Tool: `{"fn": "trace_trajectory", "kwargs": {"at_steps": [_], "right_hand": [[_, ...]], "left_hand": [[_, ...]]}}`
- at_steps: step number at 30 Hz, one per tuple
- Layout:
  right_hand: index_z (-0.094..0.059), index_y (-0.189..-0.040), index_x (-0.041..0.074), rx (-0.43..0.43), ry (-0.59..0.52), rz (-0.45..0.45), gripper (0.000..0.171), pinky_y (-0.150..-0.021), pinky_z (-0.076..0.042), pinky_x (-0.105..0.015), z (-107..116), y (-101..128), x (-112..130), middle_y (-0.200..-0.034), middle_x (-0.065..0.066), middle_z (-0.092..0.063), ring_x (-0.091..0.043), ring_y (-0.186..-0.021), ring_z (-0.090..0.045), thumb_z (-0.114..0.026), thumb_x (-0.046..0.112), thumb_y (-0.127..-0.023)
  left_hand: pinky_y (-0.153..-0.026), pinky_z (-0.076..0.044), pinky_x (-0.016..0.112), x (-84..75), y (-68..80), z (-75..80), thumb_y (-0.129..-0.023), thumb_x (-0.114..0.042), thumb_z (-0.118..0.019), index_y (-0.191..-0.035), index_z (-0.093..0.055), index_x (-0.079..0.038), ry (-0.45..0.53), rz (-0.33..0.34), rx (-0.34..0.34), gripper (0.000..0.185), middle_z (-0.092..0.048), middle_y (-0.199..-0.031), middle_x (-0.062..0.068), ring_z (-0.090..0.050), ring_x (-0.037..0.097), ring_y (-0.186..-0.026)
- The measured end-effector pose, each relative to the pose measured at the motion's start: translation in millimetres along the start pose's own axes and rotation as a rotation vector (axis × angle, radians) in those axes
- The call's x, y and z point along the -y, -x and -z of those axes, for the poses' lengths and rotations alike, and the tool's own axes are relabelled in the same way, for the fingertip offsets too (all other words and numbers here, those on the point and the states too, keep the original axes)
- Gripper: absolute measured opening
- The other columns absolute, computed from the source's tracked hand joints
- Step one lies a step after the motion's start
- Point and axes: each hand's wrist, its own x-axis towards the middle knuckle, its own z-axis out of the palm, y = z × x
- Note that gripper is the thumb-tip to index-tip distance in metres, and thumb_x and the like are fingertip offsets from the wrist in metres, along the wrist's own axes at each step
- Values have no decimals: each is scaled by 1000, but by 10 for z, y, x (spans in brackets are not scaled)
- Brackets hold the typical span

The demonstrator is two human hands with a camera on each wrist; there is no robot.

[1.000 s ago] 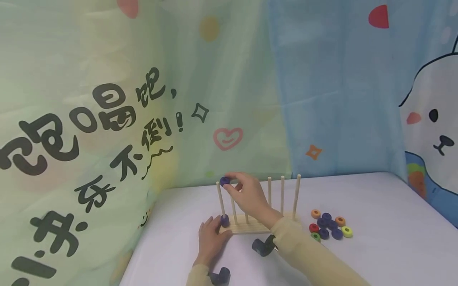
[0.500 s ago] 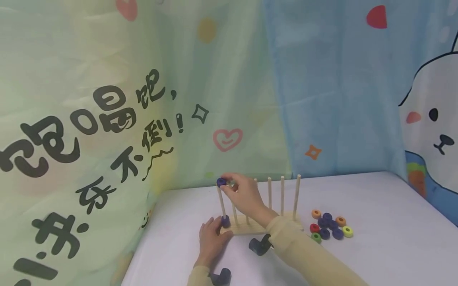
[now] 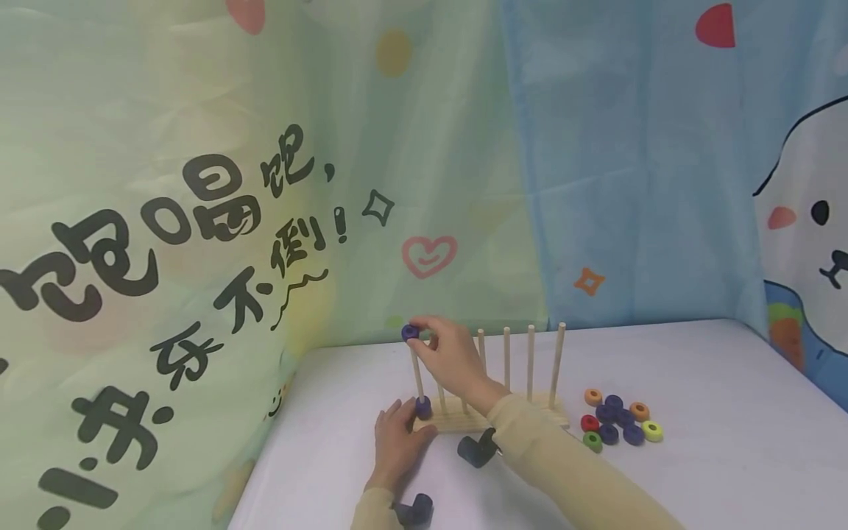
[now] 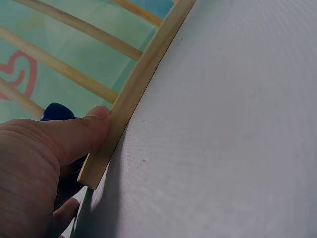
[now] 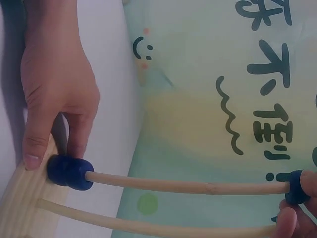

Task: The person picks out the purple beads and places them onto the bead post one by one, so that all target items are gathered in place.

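A wooden base (image 3: 464, 422) with several upright pegs stands on the white table (image 3: 695, 383). My right hand (image 3: 445, 353) pinches a dark blue ring (image 3: 410, 332) at the top of the leftmost peg (image 3: 417, 372); the right wrist view shows that ring (image 5: 297, 186) on the peg tip. Another blue ring (image 3: 423, 407) sits at the bottom of that peg, also seen as the lower ring (image 5: 69, 172). My left hand (image 3: 396, 440) rests on the table with its thumb (image 4: 79, 133) pressed against the base's edge (image 4: 133, 94) and fingers beside the lower ring.
A cluster of loose rings (image 3: 619, 423) in orange, red, green, yellow and blue lies right of the base. Printed curtains (image 3: 265, 184) hang close behind and to the left. Dark wrist-camera mounts (image 3: 477, 449) sit on both forearms.
My right hand carried the blue ring a little left, from beside the peg top onto the tip of the leftmost peg. The left hand stayed at the base.
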Motion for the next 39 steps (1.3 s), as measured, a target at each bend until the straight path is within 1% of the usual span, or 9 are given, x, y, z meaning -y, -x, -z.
{"fn": "trace_trajectory", "kwargs": {"at_steps": [4, 8, 15, 23, 27, 30, 34, 37, 39], "right_hand": [[-69, -116, 10, 8, 22, -8, 29, -49, -41, -22, -35, 2, -48, -105, 0, -72, -6, -57, -47, -72, 17, -88], [-69, -116, 12, 24, 36, -38, 29, -48, -40, -22, -55, 19, -71, -105, 1, -72, -7, -57, -47, -72, 18, -88], [-68, -119, 13, 39, 26, -71, 32, -44, -39, -22, -62, 47, -83, -108, 1, -71, -6, -54, -47, -72, 20, -88], [-67, -120, 13, 31, 10, -77, 31, -46, -40, -21, -73, 70, -106, -107, 2, -71, -6, -57, -49, -71, 21, -89], [-68, -118, 13, 28, -7, -74, 28, -46, -40, -21, -61, 69, -103, -106, 1, -71, -6, -58, -50, -70, 19, -90], [-69, -114, 15, 12, -17, -67, 23, -48, -42, -21, -28, 57, -81, -104, 2, -72, -6, -62, -53, -69, 20, -91], [-71, -108, 16, -23, -53, -28, 17, -54, -49, -22, 29, 40, -44, -101, 2, -72, -7, -69, -60, -69, 18, -90], [-71, -107, 15, -38, -86, -12, 17, -57, -53, -23, 66, 57, -29, -99, 1, -72, -8, -69, -62, -69, 15, -90], [-71, -108, 14, -37, -104, -22, 18, -58, -53, -23, 79, 87, -29, -98, 1, -72, -9, -68, -62, -68, 14, -90]], "left_hand": [[-116, -15, 63, -4, -9, 4, -78, -33, -78, -125, -66, -21, -4, 3, 3, 49, -63, -132, 8, -43, 38, -135], [-116, -16, 63, -11, -12, 5, -78, -32, -78, -124, -66, -20, -1, 2, 1, 49, -63, -131, 9, -44, 38, -134], [-116, -16, 62, -29, -3, 7, -78, -31, -78, -125, -66, -20, 3, 5, -6, 49, -63, -131, 9, -44, 38, -134], [-115, -17, 63, -32, 1, 23, -78, -30, -78, -127, -65, -17, -2, -20, -16, 52, -63, -132, 8, -44, 41, -133], [-116, -17, 62, -22, 6, 20, -78, -30, -78, -128, -64, -17, -6, -19, -14, 54, -63, -131, 7, -44, 40, -133], [-116, -16, 61, -13, 0, 13, -78, -31, -78, -128, -64, -18, -4, -16, -14, 54, -63, -131, 7, -44, 39, -134], [-116, -16, 62, -2, -10, 3, -78, -32, -79, -128, -64, -18, -3, -19, -14, 54, -63, -132, 7, -44, 39, -133], [-116, -16, 62, -1, -11, 5, -78, -33, -78, -128, -64, -18, -5, -16, -11, 54, -63, -132, 7, -44, 39, -134], [-116, -16, 62, -4, -10, 14, -78, -33, -79, -128, -64, -18, -3, -14, -12, 54, -63, -131, 7, -44, 40, -133]]}}
